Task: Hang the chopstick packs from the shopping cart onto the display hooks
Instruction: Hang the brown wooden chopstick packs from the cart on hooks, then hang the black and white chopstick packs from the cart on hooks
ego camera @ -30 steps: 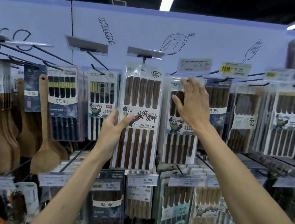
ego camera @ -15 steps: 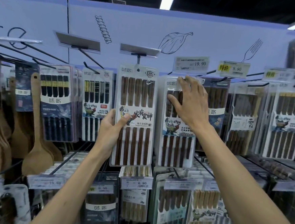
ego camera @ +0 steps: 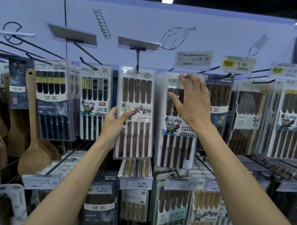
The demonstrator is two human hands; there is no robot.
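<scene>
A clear pack of brown chopsticks hangs at the centre of the display, its top hole on a black hook. My left hand grips the pack's left edge, thumb across its front label. To the right, a second brown chopstick pack hangs under the 19.90 price tag. My right hand is spread against the upper part of that pack, fingertips at its top near the hook. The shopping cart is out of view.
Black-and-yellow chopstick packs hang on hooks to the left, with wooden spatulas beyond them. More packs fill the hooks to the right. A lower row of packs and price tags juts out below my arms.
My left hand has slid higher on the centre pack's edge. My right hand has moved up to the top of the right pack. The view has shifted slightly.
</scene>
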